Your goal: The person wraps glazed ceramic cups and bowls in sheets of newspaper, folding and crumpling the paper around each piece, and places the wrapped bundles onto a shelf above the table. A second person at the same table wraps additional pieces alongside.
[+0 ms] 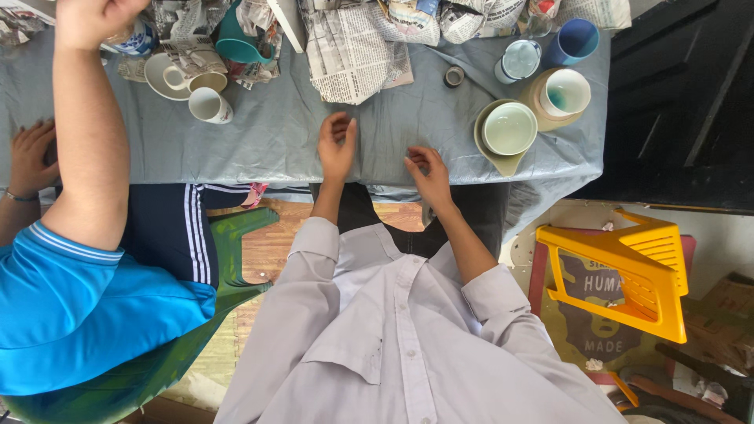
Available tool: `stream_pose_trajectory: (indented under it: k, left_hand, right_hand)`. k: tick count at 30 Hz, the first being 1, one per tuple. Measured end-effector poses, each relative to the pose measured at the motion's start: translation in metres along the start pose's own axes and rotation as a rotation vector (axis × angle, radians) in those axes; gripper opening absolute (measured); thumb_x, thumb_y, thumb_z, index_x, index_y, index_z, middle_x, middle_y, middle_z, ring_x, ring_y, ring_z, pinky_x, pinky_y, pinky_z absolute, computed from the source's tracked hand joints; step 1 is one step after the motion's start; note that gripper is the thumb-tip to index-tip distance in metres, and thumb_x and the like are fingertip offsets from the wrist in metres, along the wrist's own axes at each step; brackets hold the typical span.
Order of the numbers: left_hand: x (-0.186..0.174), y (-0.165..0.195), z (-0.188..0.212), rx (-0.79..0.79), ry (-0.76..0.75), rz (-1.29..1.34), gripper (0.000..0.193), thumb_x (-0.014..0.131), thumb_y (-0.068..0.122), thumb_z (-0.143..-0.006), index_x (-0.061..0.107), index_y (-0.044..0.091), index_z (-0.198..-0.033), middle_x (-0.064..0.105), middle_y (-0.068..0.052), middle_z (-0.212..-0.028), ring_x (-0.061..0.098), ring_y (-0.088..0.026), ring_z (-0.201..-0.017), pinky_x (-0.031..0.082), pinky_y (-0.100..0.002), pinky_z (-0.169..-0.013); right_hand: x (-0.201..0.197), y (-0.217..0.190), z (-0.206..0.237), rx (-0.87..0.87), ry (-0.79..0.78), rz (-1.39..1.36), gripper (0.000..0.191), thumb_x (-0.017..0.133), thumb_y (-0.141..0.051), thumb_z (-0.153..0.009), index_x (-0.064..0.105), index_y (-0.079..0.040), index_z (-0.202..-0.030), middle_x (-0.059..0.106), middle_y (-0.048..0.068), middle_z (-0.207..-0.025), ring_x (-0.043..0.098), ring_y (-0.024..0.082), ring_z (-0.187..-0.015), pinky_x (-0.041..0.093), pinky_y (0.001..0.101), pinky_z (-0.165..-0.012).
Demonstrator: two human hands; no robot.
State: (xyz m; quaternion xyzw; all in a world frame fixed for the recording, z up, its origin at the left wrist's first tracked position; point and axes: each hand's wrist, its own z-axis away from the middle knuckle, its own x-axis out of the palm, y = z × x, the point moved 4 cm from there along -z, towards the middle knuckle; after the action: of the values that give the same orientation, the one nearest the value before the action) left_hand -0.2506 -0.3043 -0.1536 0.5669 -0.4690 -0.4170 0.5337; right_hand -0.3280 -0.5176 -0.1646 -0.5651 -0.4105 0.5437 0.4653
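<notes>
My left hand (337, 146) rests at the near edge of the table, the fingers (338, 123) loosely curled upward and a little apart, and they hold nothing. My right hand (430, 174) is just beside it, also at the table edge, fingers (414, 159) bent inward and half open, holding nothing as well. Both hands touch only the grey-blue tablecloth (283, 133), which hangs over the edge under my palms.

The thing nearest to my right fingers is the pale green bowl (509, 128), which sits inside an olive leaf-shaped dish (496, 162), to the right of the hand and apart from it. Behind it stands a white cup with a green stain inside (567, 92), in a beige bowl. Further back I see a glass jar with a lid (519, 60), a blue mug (575, 39) and a small roll of tape (454, 76).

In front of my left hand, well apart, lies a folded newspaper (349, 51). To the left are a white mug (210, 104), a beige cup (208, 80) and a teal mug (238, 43) among crumpled paper.

Another person in a blue shirt (71, 306) sits at my left side, one arm (93, 141) reaching over the table. A yellow plastic stool (628, 271) lies on the floor at the right
</notes>
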Motion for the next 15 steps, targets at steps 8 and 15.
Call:
stream_pose_trajectory:
  k: [8,15]
  left_hand:
    - [-0.001,0.012,0.009,0.118,0.036,-0.207,0.015,0.070,0.007,-0.097,0.068,-0.001,-0.110,0.072,-0.011,-0.099,0.072,-0.018,-0.087,0.059,-0.030,-0.077]
    - [-0.001,0.011,0.012,0.174,0.041,-0.243,0.013,0.070,0.005,-0.097,0.068,-0.002,-0.108,0.071,-0.012,-0.100,0.072,-0.019,-0.085,0.059,-0.030,-0.075]
  right_hand:
    - [0.002,0.001,0.003,-0.026,0.022,0.016,0.028,0.072,-0.009,-0.096,0.067,-0.001,-0.123,0.064,0.010,-0.116,0.067,0.017,-0.102,0.057,0.0296,-0.091]
    - [0.002,0.000,0.003,-0.033,0.026,0.029,0.029,0.072,-0.009,-0.095,0.066,-0.001,-0.122,0.064,0.011,-0.116,0.067,0.018,-0.102,0.057,0.0298,-0.090]
